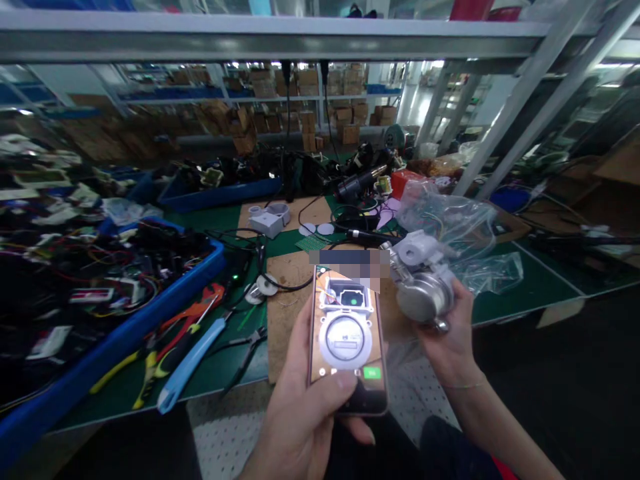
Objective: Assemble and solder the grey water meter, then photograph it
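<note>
My left hand (310, 393) is wrapped round a smartphone (349, 340), its thumb resting on the lower part of the screen. A picture of a grey housing with a round part fills that screen. To the right, my right hand (453, 333) grips a silver-grey metal device (423, 280) with a round, shiny cap and a fitting at its side. The fingers behind the device are partly hidden. Under both hands lies a brown board (287, 320) on the green bench top. Beyond the phone sits a similar grey housing (270, 220).
Pliers (245, 357), more hand tools and a light-blue-handled tool (193, 367) lie at the left. A blue bin (210, 263) full of wired parts stands beside them. Clear plastic bags (450, 213) and black cables lie behind. A metal shelf beam (250, 45) crosses overhead.
</note>
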A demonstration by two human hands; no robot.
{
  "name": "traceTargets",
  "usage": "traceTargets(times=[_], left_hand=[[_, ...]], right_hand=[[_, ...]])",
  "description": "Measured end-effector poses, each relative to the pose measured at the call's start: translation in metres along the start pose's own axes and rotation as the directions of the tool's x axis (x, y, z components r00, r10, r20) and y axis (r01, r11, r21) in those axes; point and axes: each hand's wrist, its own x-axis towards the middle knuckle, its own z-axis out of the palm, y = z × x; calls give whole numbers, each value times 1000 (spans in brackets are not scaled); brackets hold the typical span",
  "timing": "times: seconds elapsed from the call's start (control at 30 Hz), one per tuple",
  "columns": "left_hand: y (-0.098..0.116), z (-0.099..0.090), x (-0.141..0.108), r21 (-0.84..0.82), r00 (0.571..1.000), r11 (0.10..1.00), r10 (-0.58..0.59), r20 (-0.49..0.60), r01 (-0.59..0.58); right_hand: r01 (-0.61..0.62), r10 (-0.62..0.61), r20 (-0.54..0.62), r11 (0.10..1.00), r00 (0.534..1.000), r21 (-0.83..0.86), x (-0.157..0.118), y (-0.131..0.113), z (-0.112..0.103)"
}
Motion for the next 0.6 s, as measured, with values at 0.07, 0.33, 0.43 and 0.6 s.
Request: traceTargets(times=[0.07,0.33,0.43,0.6], left_hand=[[-2,0,1,0,1000,1000,13,-10,-13],[-8,-7,5,-5,999,999,45,7,-44],[-8,-9,7,0,999,999,48,11,-48],[-10,-11,10,-26,998,998,59,4,-59]], right_hand=[[134,-134,4,986,991,-95,3,10,-4],[502,-479,179,726,860,-471,2,33,-4],[584,-535,257,637,805,-503,2,40,0],[756,-663,449,283,599,-590,7,52,-2]])
